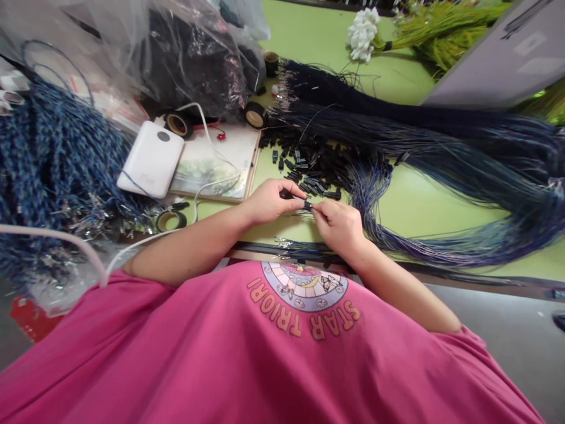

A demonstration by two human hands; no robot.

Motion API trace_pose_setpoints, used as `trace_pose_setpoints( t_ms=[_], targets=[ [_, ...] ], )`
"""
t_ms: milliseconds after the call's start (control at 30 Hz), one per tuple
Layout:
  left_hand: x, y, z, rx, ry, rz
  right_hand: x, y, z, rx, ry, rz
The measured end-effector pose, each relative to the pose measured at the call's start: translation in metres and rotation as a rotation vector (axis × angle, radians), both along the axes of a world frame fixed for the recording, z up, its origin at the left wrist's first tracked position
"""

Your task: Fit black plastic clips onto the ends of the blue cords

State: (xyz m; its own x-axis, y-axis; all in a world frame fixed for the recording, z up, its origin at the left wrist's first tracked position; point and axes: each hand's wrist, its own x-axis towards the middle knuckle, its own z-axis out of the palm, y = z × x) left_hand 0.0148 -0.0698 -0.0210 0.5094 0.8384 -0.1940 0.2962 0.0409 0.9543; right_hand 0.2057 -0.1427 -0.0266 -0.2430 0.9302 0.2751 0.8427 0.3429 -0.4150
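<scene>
Fingers of the left hand point(270, 201) and right hand point(341, 225) are pinched on opposite ends of a small black connector point(308, 205), held over the worktop point(459, 203) near the connector pile point(312, 168), possibly lost among lookalikes if either pinch is slackened.

Hands point(270, 201) meet at small black connector point(308, 205), near connector pile point(311, 168).

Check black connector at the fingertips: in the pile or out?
Out: left hand pinches the black connector in front of the pile.
</scene>
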Motion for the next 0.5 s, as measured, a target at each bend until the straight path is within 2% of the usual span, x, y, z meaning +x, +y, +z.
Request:
trace_pose_setpoints(
  t_ms=[133,333,433,500],
  targets=[
    [-0.0003,-0.0014,0.0029,0.036,0.024,-0.015,0.0005,0.0015,-0.0034,-0.039,0.058,-0.003],
    [0.0007,-0.0048,0.0039,0.122,0.082,-0.021,-0.0013,0.0005,-0.0081,-0.027,-0.048,0.012],
    [0.0015,-0.0038,0.0027,0.079,0.069,-0.04,-0.0039,0.0001,-0.0087,-0.039,-0.058,-0.003],
    [0.0013,-0.0021,0.003,0.049,0.058,-0.058,-0.0034,0.0005,-0.0063,-0.07,0.02,-0.005]
  ],
)
